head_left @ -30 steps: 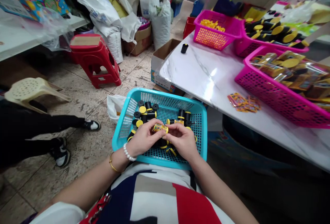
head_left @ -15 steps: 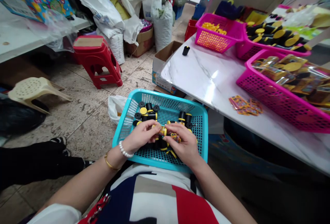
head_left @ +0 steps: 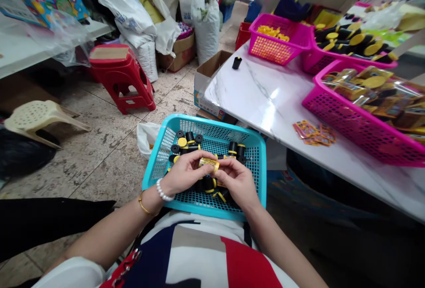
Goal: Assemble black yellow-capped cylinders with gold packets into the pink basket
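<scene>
A turquoise basket (head_left: 255,170) rests on my lap with several black cylinders with yellow caps (head_left: 187,141) in it. Over the basket, my left hand (head_left: 184,175) and my right hand (head_left: 237,182) meet on one small cylinder wrapped in a yellow printed sticker (head_left: 209,163). Both hands pinch that cylinder between fingertips. More black and yellow cylinders lie under my hands, partly hidden.
A white marble table (head_left: 265,97) at right carries pink baskets (head_left: 352,124), a lone black cylinder (head_left: 236,63) and loose yellow stickers (head_left: 314,131). A red stool (head_left: 121,75), a cream stool (head_left: 38,117), sacks and cardboard boxes stand on the floor. Another person's dark clothing (head_left: 49,221) lies at left.
My hands have drawn together again on the stickered cylinder, after my right hand held a sticker slightly apart. The other person's legs at left have shifted.
</scene>
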